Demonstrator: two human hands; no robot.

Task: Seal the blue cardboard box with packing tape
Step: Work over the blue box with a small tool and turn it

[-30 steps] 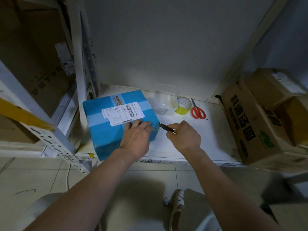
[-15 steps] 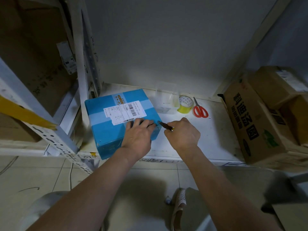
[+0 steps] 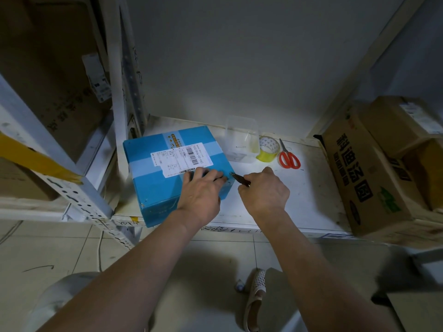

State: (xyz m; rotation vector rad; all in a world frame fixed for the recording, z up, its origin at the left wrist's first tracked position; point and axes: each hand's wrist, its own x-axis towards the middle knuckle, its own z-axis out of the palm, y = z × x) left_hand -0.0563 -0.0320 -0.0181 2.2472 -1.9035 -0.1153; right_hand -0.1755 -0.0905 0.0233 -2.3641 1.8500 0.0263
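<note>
L fingers (image 3: 211, 174) lie flat, pressing blue box (image 3: 155, 188) top at its R edge; R hand (image 3: 263, 190) fingers curl round dark tool (image 3: 241, 180), tip at box corner, box on white shelf (image 3: 309, 188).

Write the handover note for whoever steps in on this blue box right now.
Left hand: flat on top of the blue box, steadying it.
Right hand: grip on a small dark tool, tip at the box's right top edge.
Tape roll and red scissors lie on the white shelf, behind the hands; clear container beside the roll.
Done: a pale tape band already crosses the box top.
Left: whether more sealing is needed cannot be told.
</note>
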